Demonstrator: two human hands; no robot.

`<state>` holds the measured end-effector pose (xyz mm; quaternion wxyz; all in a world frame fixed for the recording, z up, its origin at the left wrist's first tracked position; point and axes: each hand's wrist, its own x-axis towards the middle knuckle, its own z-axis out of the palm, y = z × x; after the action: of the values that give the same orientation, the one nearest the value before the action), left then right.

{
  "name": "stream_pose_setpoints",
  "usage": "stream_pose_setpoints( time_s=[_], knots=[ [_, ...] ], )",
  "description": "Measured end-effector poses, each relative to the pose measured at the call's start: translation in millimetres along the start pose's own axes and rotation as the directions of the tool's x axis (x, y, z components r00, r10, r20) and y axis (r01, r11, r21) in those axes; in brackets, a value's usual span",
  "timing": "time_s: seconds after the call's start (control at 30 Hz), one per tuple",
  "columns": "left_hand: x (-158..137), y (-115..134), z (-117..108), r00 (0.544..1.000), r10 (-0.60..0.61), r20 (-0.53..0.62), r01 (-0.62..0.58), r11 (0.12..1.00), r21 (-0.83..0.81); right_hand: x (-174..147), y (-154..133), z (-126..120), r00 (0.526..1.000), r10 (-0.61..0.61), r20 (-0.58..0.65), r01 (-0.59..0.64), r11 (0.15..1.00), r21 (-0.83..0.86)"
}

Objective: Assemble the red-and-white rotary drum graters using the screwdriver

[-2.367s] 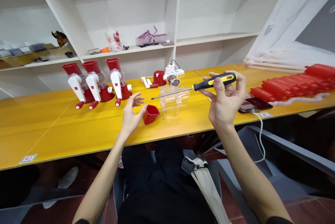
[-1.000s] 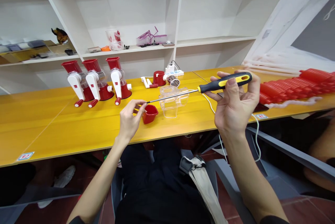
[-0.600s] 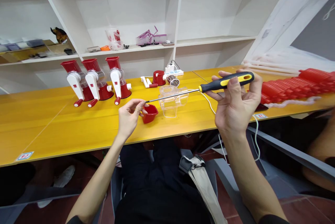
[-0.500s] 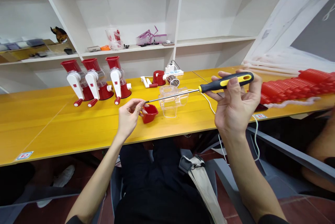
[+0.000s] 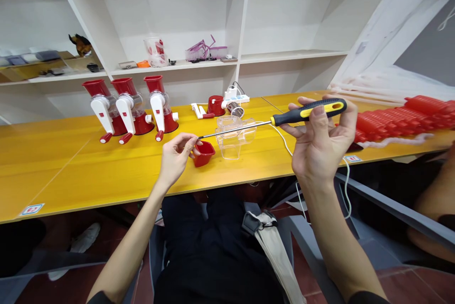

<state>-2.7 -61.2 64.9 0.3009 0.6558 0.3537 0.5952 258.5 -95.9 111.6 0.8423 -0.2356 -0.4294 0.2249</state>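
A screwdriver with a black and yellow handle and a long thin metal shaft is held almost level above the table. Its handle lies in my right hand, thumb on the side and fingers curled behind. At the far end of the shaft, the thumb and fingertips of my left hand are pinched at the tip; anything small between them is hidden. Just below and beside that pinch, a red plastic hopper rests on the table. Right of it, under the shaft, is a clear plastic grater housing.
Three assembled red and white drum graters stand at the back left of the yellow table. Behind the housing are a red base, a white crank, a metal drum and a power strip. Red parts are stacked at right.
Hardly anything differs. Both hands and the screwdriver stay in nearly the same place, with a very slight shift to the right.
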Motion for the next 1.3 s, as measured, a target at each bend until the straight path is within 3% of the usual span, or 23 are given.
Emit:
stream_pose_setpoints(
  time_s=[0.83,1.3],
  knots=[
    [0.7,-1.7,-0.1,0.996,-0.007,0.088,0.007,1.000,-0.001,1.7,0.8,0.1,1.000,0.002,0.001,-0.002,0.999,-0.032],
    [0.4,1.3,-0.1,0.997,-0.005,0.083,0.005,1.000,0.002,1.7,0.2,0.2,1.000,-0.002,-0.013,0.001,0.999,-0.052]
  ],
)
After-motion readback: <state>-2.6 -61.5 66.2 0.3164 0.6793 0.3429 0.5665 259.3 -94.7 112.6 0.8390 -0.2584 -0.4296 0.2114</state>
